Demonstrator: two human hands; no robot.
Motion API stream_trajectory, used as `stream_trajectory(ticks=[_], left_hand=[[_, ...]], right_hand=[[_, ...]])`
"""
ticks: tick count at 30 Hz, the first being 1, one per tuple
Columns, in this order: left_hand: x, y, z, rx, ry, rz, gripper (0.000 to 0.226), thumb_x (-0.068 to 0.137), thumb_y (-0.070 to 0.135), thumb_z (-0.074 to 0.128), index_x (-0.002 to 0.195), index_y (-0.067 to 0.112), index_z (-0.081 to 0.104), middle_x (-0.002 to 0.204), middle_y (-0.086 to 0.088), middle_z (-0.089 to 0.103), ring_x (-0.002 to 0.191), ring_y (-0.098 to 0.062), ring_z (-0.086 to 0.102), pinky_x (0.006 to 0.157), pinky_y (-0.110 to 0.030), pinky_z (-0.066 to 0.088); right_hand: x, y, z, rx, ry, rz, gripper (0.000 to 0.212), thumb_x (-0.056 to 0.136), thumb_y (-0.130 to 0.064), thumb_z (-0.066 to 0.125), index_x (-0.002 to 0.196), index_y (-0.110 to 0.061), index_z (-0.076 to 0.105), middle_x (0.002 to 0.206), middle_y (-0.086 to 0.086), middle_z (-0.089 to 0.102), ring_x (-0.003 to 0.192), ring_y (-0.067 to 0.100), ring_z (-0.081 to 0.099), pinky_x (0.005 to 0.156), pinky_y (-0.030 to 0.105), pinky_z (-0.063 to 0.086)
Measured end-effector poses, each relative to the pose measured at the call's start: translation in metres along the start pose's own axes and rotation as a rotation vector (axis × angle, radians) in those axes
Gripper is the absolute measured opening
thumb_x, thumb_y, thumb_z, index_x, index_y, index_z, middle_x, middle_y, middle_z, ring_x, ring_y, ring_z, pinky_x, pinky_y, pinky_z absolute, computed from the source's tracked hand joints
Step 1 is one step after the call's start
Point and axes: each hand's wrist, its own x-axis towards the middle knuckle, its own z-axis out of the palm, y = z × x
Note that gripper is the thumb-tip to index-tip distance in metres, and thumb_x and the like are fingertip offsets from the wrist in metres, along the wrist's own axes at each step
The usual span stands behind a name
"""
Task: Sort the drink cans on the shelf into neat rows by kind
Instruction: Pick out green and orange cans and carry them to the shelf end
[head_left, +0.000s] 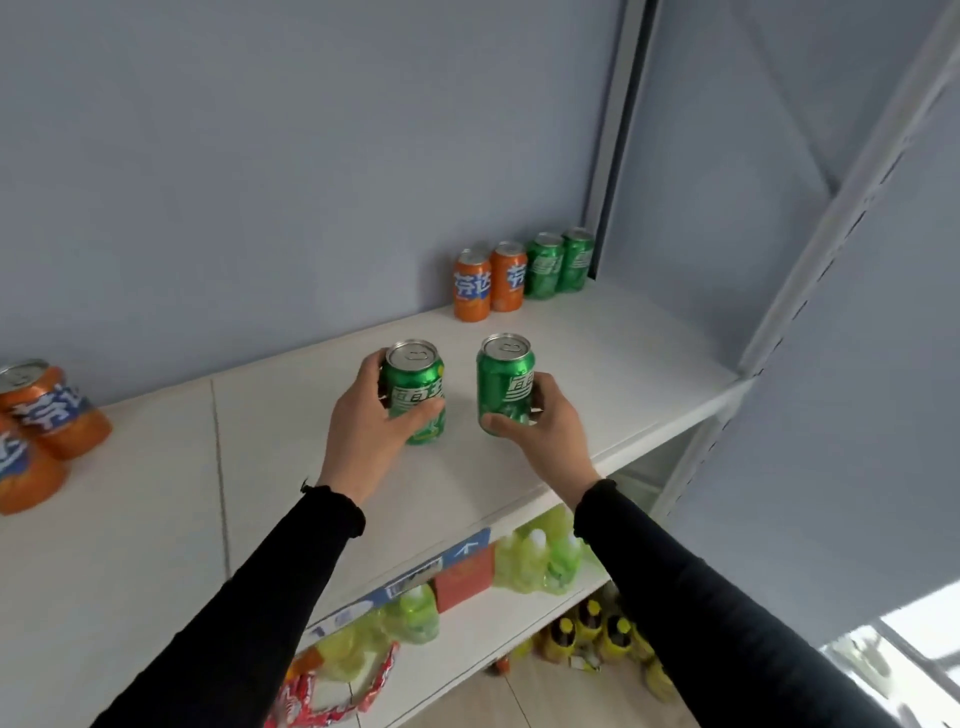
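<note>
The left hand (363, 415) and right hand (545, 426) each wrap 1 upright green can (415, 395) (505, 379) mid-shelf (623, 364), probably to join the 2 green cans (560, 262) at the back.

Grey-blue wall (260, 156) behind white shelving, pale wood floor (545, 696) below, daylight at lower right.

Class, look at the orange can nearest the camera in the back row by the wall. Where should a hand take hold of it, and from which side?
Grip the orange can round its mid-body, from the front. It stands upright, the wall is close behind it, and a second orange can sits tight on its right. Its front and left are open. Both hands already grip green cans.
</note>
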Motion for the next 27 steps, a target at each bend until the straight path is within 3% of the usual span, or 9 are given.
stream_trajectory(ticks=[3, 8, 11, 15, 18, 21, 24, 27], left_hand=[[0.016, 0.027, 0.058, -0.033, -0.012, -0.023, 0.068, 0.075, 0.034, 0.087, 0.133, 0.027, 0.051, 0.115, 0.016, 0.066, 0.1, 0.01, 0.062, 0.078, -0.006, 0.046], [0.043, 0.06, 0.134, -0.103, -0.015, -0.05, 0.062, 0.075, 0.029, 0.088, 0.126, 0.029, 0.054, 0.113, 0.019, 0.068, 0.097, 0.009, 0.064, 0.083, -0.019, 0.052], [0.062, 0.071, 0.166, -0.13, -0.038, -0.042, 0.061, 0.076, 0.026, 0.087, 0.126, 0.03, 0.054, 0.114, 0.02, 0.068, 0.099, 0.007, 0.065, 0.085, -0.019, 0.053], [0.097, 0.073, 0.199, -0.133, -0.05, -0.02, 0.066, 0.075, 0.028, 0.088, 0.13, 0.029, 0.052, 0.12, 0.017, 0.068, 0.105, 0.004, 0.065, 0.091, -0.025, 0.054], [0.127, 0.068, 0.219, -0.124, -0.054, -0.016, 0.069, 0.075, 0.03, 0.089, 0.132, 0.03, 0.05, 0.121, 0.016, 0.067, 0.107, 0.003, 0.064, 0.093, -0.025, 0.053], [0.153, 0.063, 0.236, -0.129, -0.06, -0.034, 0.066, 0.076, 0.028, 0.088, 0.13, 0.028, 0.05, 0.119, 0.017, 0.066, 0.104, 0.01, 0.062, 0.088, -0.015, 0.05], [0.175, 0.058, 0.25, -0.122, -0.057, -0.036, 0.062, 0.076, 0.024, 0.088, 0.126, 0.024, 0.052, 0.115, 0.019, 0.065, 0.1, 0.014, 0.061, 0.081, -0.007, 0.047], [0.193, 0.053, 0.261, -0.112, -0.04, -0.037, 0.06, 0.075, 0.022, 0.088, 0.124, 0.024, 0.052, 0.116, 0.017, 0.065, 0.103, 0.01, 0.062, 0.086, -0.014, 0.049]], right_hand=[[0.028, 0.024, -0.052, -0.009, -0.016, -0.002, 0.061, 0.071, -0.033, 0.088, 0.122, -0.024, 0.056, 0.105, -0.015, 0.067, 0.091, -0.004, 0.061, 0.065, 0.007, 0.044], [0.075, 0.053, -0.115, -0.022, -0.026, -0.005, 0.06, 0.072, -0.033, 0.087, 0.122, -0.023, 0.055, 0.105, -0.013, 0.066, 0.092, 0.0, 0.061, 0.066, 0.011, 0.042], [0.104, 0.066, -0.136, -0.035, -0.029, -0.002, 0.06, 0.072, -0.034, 0.087, 0.122, -0.023, 0.053, 0.103, -0.013, 0.065, 0.09, -0.003, 0.059, 0.064, 0.011, 0.041], [0.146, 0.08, -0.149, -0.028, -0.026, 0.017, 0.06, 0.072, -0.031, 0.088, 0.12, -0.022, 0.053, 0.1, -0.015, 0.064, 0.086, -0.005, 0.06, 0.06, 0.007, 0.04], [0.178, 0.087, -0.151, -0.026, -0.032, 0.039, 0.061, 0.072, -0.032, 0.087, 0.12, -0.022, 0.052, 0.101, -0.015, 0.064, 0.087, -0.005, 0.059, 0.063, 0.013, 0.04], [0.207, 0.093, -0.151, -0.024, -0.046, 0.06, 0.06, 0.073, -0.03, 0.087, 0.121, -0.021, 0.052, 0.1, -0.017, 0.062, 0.086, -0.008, 0.056, 0.06, 0.007, 0.04], [0.232, 0.101, -0.15, -0.007, -0.057, 0.074, 0.061, 0.073, -0.026, 0.087, 0.123, -0.02, 0.052, 0.106, -0.011, 0.065, 0.09, 0.004, 0.062, 0.064, 0.008, 0.04], [0.253, 0.107, -0.148, 0.023, -0.078, 0.074, 0.06, 0.073, -0.024, 0.086, 0.122, -0.022, 0.052, 0.107, -0.013, 0.065, 0.093, 0.0, 0.062, 0.067, 0.008, 0.041]])
